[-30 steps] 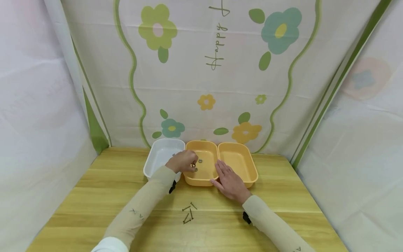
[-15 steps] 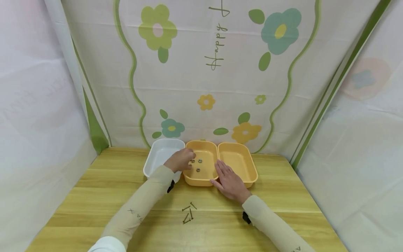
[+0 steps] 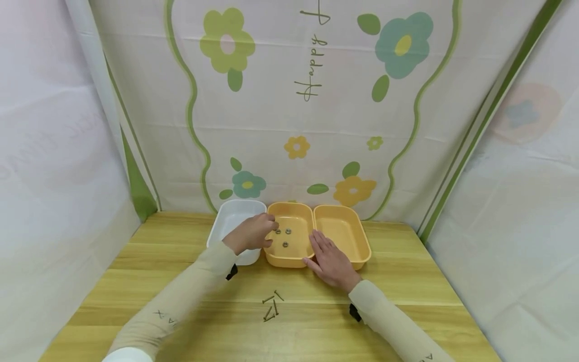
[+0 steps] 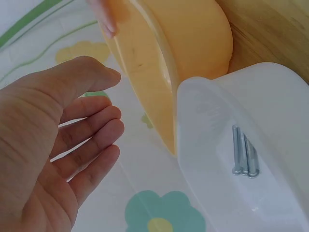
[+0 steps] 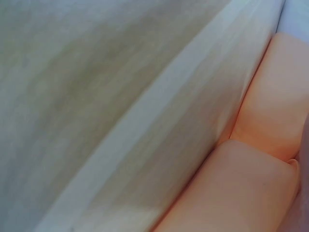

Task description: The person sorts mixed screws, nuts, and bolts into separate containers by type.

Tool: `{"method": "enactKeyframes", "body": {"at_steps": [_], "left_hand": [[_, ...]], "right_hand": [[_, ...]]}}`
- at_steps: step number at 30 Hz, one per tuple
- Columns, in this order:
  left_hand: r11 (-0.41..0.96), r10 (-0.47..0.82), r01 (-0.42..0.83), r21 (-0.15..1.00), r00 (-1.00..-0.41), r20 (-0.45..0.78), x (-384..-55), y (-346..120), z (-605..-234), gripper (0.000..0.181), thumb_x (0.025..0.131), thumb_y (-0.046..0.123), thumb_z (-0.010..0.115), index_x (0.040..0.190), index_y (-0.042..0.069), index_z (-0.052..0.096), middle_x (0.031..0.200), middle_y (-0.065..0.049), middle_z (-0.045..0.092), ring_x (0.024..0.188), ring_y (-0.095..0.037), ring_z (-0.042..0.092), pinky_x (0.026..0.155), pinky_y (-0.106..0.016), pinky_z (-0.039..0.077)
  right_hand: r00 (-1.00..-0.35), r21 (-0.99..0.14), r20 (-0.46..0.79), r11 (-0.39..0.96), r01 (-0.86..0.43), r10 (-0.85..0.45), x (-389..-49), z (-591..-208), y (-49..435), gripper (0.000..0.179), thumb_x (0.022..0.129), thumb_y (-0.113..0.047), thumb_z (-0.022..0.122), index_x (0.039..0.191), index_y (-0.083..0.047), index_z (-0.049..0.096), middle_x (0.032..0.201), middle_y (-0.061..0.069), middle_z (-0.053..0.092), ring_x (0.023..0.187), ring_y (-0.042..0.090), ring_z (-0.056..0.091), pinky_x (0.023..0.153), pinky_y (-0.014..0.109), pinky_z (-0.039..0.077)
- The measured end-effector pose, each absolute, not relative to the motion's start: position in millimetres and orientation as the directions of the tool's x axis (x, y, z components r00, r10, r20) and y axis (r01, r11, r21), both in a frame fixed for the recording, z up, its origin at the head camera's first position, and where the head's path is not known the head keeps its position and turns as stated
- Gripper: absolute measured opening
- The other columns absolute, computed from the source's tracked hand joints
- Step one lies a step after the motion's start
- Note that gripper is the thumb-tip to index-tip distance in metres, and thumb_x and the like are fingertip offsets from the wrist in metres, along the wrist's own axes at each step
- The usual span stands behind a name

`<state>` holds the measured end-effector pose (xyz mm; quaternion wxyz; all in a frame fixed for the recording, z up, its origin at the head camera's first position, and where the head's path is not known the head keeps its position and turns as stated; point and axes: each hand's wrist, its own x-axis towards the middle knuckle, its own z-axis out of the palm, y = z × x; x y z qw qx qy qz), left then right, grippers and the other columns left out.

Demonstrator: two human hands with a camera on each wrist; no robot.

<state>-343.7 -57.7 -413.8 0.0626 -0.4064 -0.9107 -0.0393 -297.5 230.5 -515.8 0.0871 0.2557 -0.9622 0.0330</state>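
My left hand hovers above the border of the white tray and the middle yellow tray. Its fingers are loosely bent, and the left wrist view shows a gap between thumb and fingers with nothing held. Three small metal nuts lie in the middle tray, just right of these fingertips. Inside the white tray, silvery bolts lie side by side. My right hand rests with straight fingers on the adjoining rims of the middle tray and the right yellow tray.
Several brass-coloured screws are scattered on the wooden table in front of the trays. A flower-printed cloth hangs right behind the row of trays, with more cloth at both sides.
My left hand has released a nut into the middle tray, opened its fingers and drawn back leftward towards the white tray. The right hand stays where it was.
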Motion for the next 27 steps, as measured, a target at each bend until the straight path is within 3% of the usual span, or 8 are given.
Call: {"method": "enactKeyframes", "body": {"at_steps": [7, 15, 22, 27], "left_hand": [[0.605, 0.782, 0.796, 0.002, -0.595, 0.184, -328, -70, -410, 0.032, 0.084, 0.015, 0.087, 0.113, 0.005, 0.077, 0.104, -0.009, 0.073, 0.092, -0.024, 0.07, 0.079, -0.035, 0.062], [0.56, 0.817, 0.828, -0.042, -0.543, 0.192, -310, -82, -405, 0.024, 0.084, 0.015, 0.087, 0.104, 0.007, 0.076, 0.098, -0.004, 0.07, 0.088, -0.02, 0.066, 0.077, -0.033, 0.059], [0.549, 0.826, 0.835, -0.033, -0.537, 0.17, -290, -86, -409, 0.027, 0.083, 0.015, 0.086, 0.107, 0.006, 0.076, 0.097, -0.002, 0.067, 0.086, -0.016, 0.062, 0.072, -0.026, 0.056], [0.547, 0.83, 0.837, -0.014, -0.54, 0.137, -277, -90, -416, 0.029, 0.083, 0.016, 0.087, 0.108, 0.007, 0.076, 0.097, 0.0, 0.066, 0.086, -0.014, 0.062, 0.074, -0.025, 0.057]], "right_hand": [[-0.845, -0.022, 0.187, 0.857, -0.514, -0.502, -296, -512, 229, 0.08, 0.111, -0.054, 0.039, 0.165, 0.004, 0.026, 0.174, 0.022, 0.024, 0.162, 0.036, 0.027, 0.13, 0.05, 0.03], [-0.846, -0.077, 0.143, 0.847, -0.526, -0.513, -292, -496, 229, 0.082, 0.111, -0.054, 0.041, 0.164, 0.006, 0.025, 0.173, 0.024, 0.025, 0.162, 0.039, 0.026, 0.13, 0.053, 0.029], [-0.852, -0.092, 0.13, 0.849, -0.52, -0.507, -286, -476, 243, 0.084, 0.111, -0.055, 0.042, 0.166, 0.004, 0.019, 0.175, 0.023, 0.021, 0.163, 0.038, 0.022, 0.131, 0.054, 0.028], [-0.856, -0.118, 0.192, 0.854, -0.506, -0.48, -283, -468, 264, 0.082, 0.11, -0.051, 0.047, 0.164, 0.006, 0.022, 0.173, 0.025, 0.023, 0.161, 0.042, 0.024, 0.128, 0.059, 0.029]]}}
